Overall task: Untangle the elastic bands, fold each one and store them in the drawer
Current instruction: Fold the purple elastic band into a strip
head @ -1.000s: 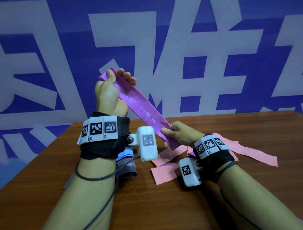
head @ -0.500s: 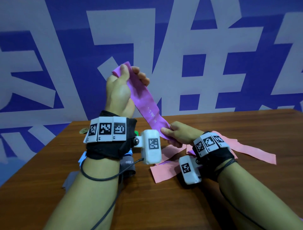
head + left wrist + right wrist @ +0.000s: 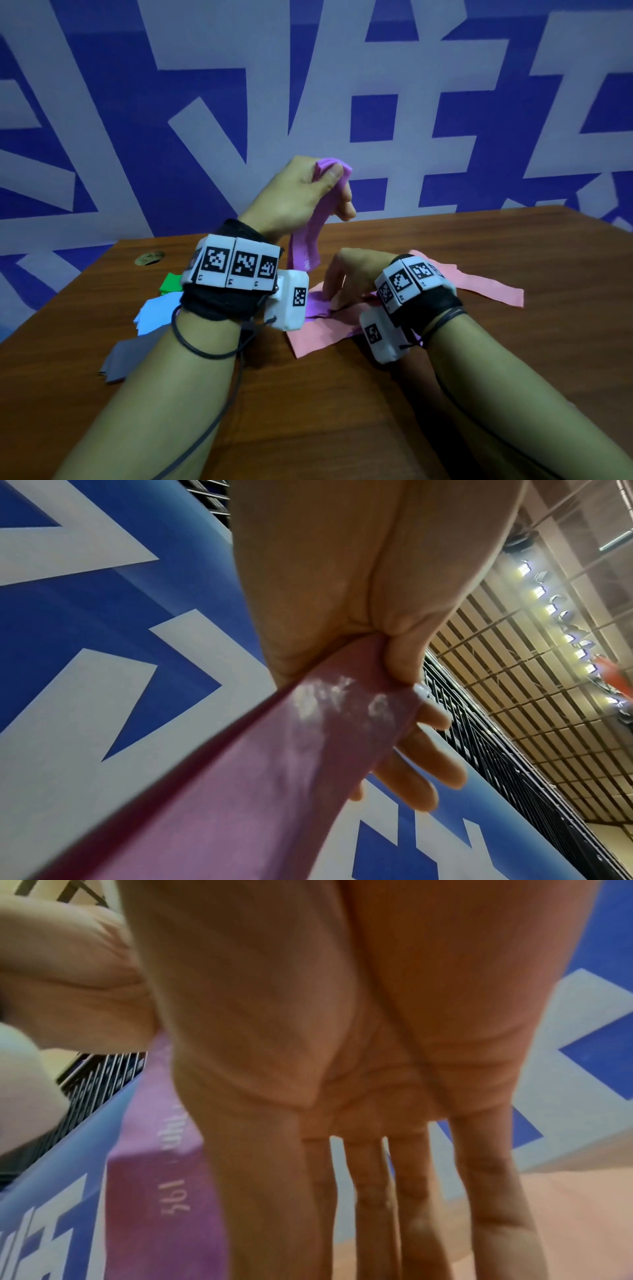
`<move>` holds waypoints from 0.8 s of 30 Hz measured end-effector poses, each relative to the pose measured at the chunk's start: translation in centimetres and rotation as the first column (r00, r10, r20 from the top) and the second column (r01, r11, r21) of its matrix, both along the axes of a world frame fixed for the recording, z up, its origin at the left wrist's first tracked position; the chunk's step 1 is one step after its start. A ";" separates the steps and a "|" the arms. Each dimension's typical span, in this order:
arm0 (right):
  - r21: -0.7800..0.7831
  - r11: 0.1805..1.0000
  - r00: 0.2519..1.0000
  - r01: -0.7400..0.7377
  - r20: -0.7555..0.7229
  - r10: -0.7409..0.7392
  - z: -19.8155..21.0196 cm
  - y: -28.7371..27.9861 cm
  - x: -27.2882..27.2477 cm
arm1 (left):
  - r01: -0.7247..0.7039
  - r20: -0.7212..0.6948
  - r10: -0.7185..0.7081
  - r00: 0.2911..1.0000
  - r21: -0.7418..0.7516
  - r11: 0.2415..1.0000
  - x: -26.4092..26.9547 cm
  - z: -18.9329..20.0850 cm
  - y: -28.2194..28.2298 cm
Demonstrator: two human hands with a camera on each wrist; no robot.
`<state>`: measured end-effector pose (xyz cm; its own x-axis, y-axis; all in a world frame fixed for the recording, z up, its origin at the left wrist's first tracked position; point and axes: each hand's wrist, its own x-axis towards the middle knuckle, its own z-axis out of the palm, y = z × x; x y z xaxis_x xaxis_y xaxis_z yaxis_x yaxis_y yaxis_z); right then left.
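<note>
- Left hand sat mid-frame in the head view, thumb and fingers pinching the top end of the purple band, which hung down slack to the surface.
- Right hand was lower, right of center, fingers straight and pointing down, pressing the band's lower end near the pink band.
- Folded green, light blue and grey pieces lay at lower left; no drawer in view.
- Looked like the fold step: I'd have brought the top end down square onto the pinned end, edges lined up, no twist, keeping the pink one out of it.
</note>
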<state>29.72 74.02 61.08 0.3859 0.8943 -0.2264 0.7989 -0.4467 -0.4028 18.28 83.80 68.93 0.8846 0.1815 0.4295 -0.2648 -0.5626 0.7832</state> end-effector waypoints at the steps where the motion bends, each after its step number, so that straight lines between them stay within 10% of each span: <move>1: 0.005 1.000 1.000 -0.011 -0.001 0.011 -0.1 0.1 -0.2 | -0.003 0.001 0.003 1.000 0.004 1.000 0.0 0.0 0.0; 24: -0.180 0.983 0.985 0.040 0.174 -0.008 0.1 1.8 -2.3 | -0.124 0.132 0.123 0.984 -0.005 0.992 -0.7 0.4 1.1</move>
